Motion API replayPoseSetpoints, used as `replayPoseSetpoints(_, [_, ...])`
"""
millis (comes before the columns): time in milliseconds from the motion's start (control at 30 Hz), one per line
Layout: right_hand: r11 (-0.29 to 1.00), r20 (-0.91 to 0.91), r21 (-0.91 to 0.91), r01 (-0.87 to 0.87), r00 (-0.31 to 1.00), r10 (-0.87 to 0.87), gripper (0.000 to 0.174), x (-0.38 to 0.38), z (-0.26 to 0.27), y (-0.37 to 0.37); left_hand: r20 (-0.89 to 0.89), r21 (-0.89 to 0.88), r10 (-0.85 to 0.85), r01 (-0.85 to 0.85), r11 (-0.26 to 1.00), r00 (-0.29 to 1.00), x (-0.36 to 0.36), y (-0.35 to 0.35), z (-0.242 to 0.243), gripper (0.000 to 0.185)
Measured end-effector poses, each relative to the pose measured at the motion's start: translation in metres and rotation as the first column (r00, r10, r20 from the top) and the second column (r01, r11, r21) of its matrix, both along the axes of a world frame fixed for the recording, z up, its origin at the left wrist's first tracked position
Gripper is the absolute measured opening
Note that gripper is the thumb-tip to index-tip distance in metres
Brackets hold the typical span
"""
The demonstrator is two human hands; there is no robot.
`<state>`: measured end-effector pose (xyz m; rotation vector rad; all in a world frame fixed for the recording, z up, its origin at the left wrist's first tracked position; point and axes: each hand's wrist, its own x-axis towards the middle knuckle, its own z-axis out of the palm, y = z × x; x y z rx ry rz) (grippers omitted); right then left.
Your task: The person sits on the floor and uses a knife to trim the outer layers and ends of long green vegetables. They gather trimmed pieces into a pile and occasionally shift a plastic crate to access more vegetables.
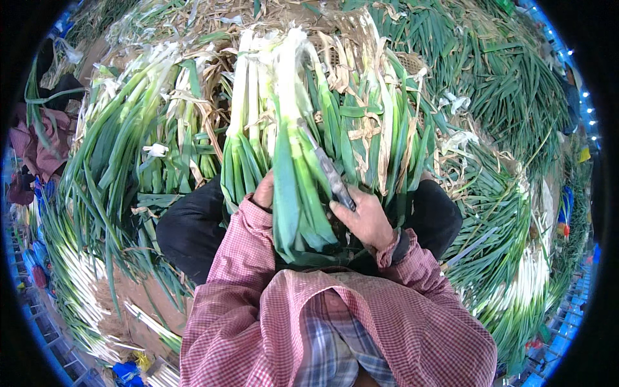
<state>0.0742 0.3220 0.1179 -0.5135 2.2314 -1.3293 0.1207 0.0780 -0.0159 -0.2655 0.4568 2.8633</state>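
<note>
A thick green onion (290, 121), white end away from me, lies across the middle in front of my lap. My left hand (263, 191) grips it from the left, its fingers mostly hidden behind the broad green leaves. In my right hand (365, 217) is a knife (331, 171) with a dark, worn handle. Its blade points up and away from me, and the tip is against the stalk where white turns to green. Just left of this stalk rest more green onions (239, 159) with white shafts. Others with dry brown leaves (382, 126) lie to the right.
A heap of green onions (121, 111) lies at left, and cut green leaves (503, 82) pile up at far right. Trimmed bundles (82, 280) lie at lower left, with more bundles (522, 280) at lower right. Part of a woven basket (411, 62) shows beneath the stalks.
</note>
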Motion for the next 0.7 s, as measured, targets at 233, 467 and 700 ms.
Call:
replayPoseSetpoints(233, [0.984,0.039,-0.098,-0.147,0.988,0.151,0.037,0.002,-0.006,-0.014,0.105,-0.459,0.067,-0.011,0.888,0.992,0.028,-0.077,-0.031,0.038])
replayPoseSetpoints(467, [0.995,0.11,0.061,-0.084,0.991,0.077,0.037,-0.018,-0.039,-0.032,0.216,-0.924,0.37,0.067,0.375,0.904,0.023,-0.058,0.009,0.043])
replayPoseSetpoints(700, [0.959,0.206,-0.039,0.279,0.942,-0.266,0.031,-0.033,-0.046,0.016,-0.157,-0.936,0.173,-0.203,0.287,0.972,-0.024,0.044,0.077,0.04])
